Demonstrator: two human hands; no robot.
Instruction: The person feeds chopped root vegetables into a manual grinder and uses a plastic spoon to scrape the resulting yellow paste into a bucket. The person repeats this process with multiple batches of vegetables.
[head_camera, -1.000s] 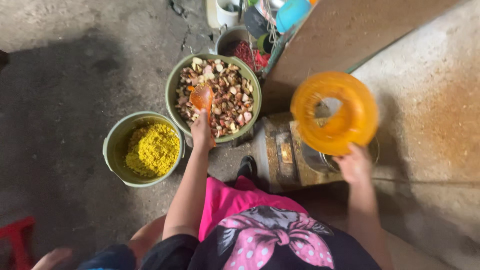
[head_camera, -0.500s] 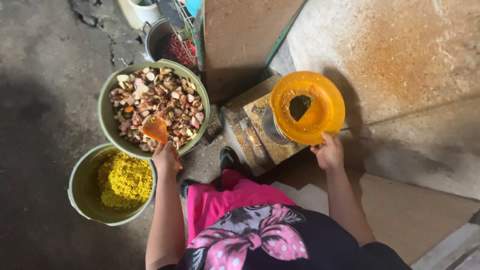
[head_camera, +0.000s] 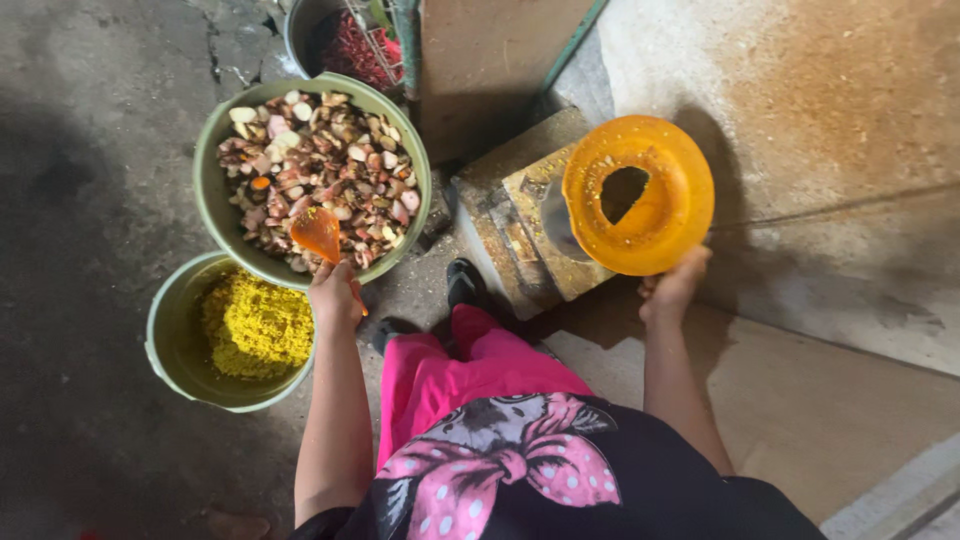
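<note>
Left hand (head_camera: 335, 298): clenched on orange scoop (head_camera: 317, 233), held over green bowl (head_camera: 212, 150) of chopped pieces. Right hand (head_camera: 672, 290): grasping rim of orange funnel lid (head_camera: 665, 215) above grinder (head_camera: 520, 225). Second bowl (head_camera: 168, 335), yellow paste, on floor beside.

You are in a rough, floor-level food-preparation spot, like a backyard or market kitchen. The stained bare concrete floor (head_camera: 90, 130) serves as your worktop. At 11 o'clock sits a green plastic basin of chopped roots (head_camera: 312, 178), at 9 o'clock a green bucket of ground yellow paste (head_camera: 232, 332), and at 1 o'clock a paste-smeared metal grinding machine (head_camera: 525, 225) with an orange plastic funnel (head_camera: 640, 195).
</note>
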